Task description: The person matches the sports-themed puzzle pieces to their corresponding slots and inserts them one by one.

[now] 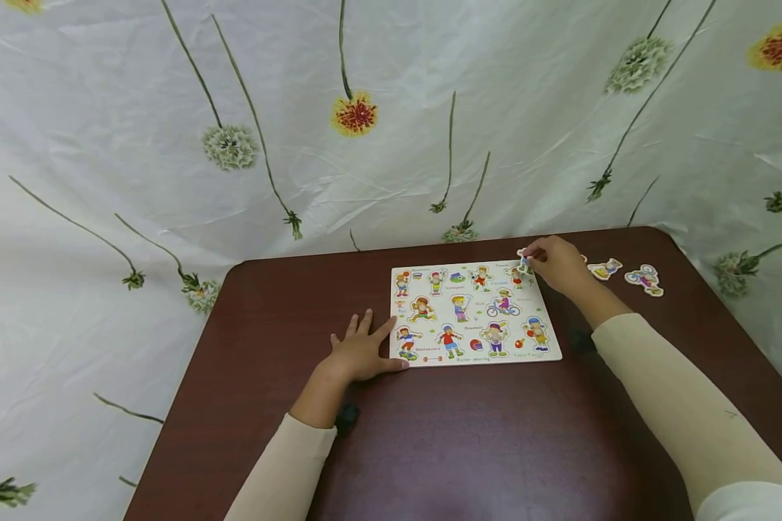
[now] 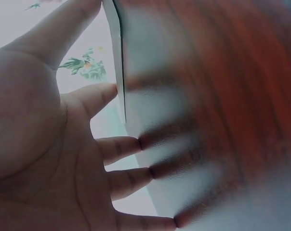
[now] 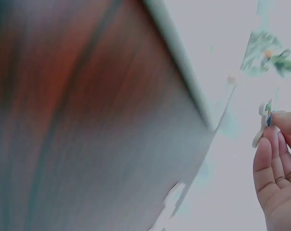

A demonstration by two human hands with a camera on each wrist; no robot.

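Observation:
A white wooden puzzle board [image 1: 444, 307] printed with sports figures lies on the dark table. My left hand [image 1: 358, 354] rests at its left edge with fingers spread; in the left wrist view, the thumb and index finger [image 2: 99, 100] meet the board's edge while the other fingertips touch the tabletop. Above the board's far right corner, my right hand [image 1: 557, 266] pinches a small figure-shaped puzzle piece [image 1: 523, 262] between thumb and fingers. The right wrist view shows this piece [image 3: 263, 122] edge-on, held upright at the fingertips.
Right of the board lie loose puzzle pieces, including a yellowish figure [image 1: 604, 269] and a cyclist-like one [image 1: 645, 280]; another is partly hidden behind the right hand. The brown table [image 1: 287, 304] ends at a floral cloth [image 1: 391, 166] hanging behind it.

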